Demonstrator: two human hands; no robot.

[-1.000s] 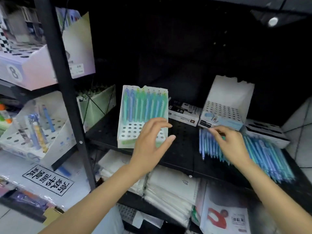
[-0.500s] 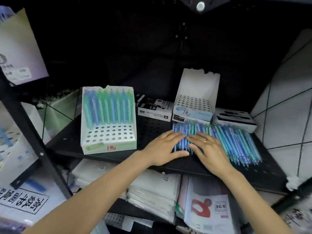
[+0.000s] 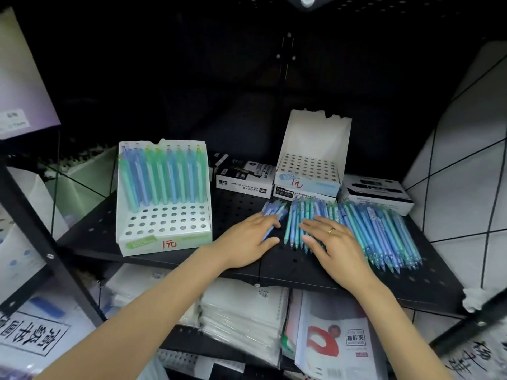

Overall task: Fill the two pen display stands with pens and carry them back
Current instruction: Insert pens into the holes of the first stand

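Black perforated shelf [image 3: 241, 204], contents left to right:

- White sign [image 3: 30, 335], 8 o'clock, below the shelf: large Chinese characters, seen upside down
- Left pen display stand [image 3: 164, 231], 9 o'clock: back rows hold upright blue and green pens; front holes bare; red handwritten "1元" on front lip
- Black-and-white box [image 3: 245, 178], 12 o'clock, behind the hands: "PERMANENT MARKER", inverted
- Left hand [image 3: 247, 242], centre: fingers curled narrow, holding a few blue pens [image 3: 273, 215] at the pile's left edge
- Right pen display stand [image 3: 310, 165], 1 o'clock: no pens in its holes, red "1元" on front
- Right hand [image 3: 336, 245], gold ring: fingers spread wide, flat on loose pens [image 3: 384, 231] at 3 o'clock
- Boxed item [image 3: 375, 194], 2 o'clock, print illegible
- Booklet [image 3: 337, 341], 5 o'clock, lower shelf: red graphic, small label
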